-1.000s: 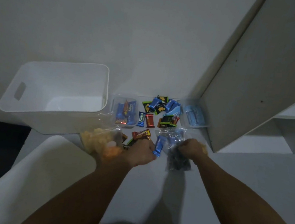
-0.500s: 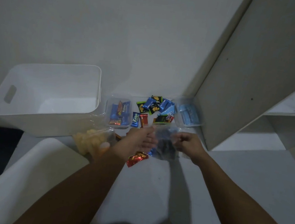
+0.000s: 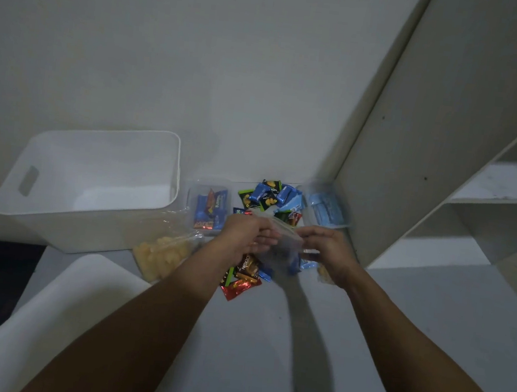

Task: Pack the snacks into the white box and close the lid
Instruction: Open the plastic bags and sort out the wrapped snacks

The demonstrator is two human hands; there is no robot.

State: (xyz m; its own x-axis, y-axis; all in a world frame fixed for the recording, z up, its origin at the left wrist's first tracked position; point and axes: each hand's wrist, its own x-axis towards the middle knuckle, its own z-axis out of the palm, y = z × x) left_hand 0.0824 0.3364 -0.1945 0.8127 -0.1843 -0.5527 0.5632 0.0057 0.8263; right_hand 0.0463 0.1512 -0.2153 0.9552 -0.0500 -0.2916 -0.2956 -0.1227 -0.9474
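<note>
An open white box (image 3: 66,206) with a handle slot stands at the left against the wall. My left hand (image 3: 248,235) and my right hand (image 3: 325,248) both grip the top edge of a clear plastic bag (image 3: 279,253) with dark snacks inside, held just above the floor. Under the bag lie loose red, brown and blue snack packets (image 3: 243,278). A heap of blue, green and black packets (image 3: 270,195) lies by the wall. Left of my hands rests a clear bag of yellow chips (image 3: 160,254).
Two clear tubs sit by the wall, one with blue and orange bars (image 3: 209,206), one with pale blue packs (image 3: 326,208). A white shelf unit (image 3: 449,153) rises at the right. The white lid (image 3: 54,311) lies at the lower left beside a dark floor strip.
The clear bag has come up off the floor between my hands, and my left hand has let go of the blue packet and taken the bag's top edge. The red packet now lies uncovered.
</note>
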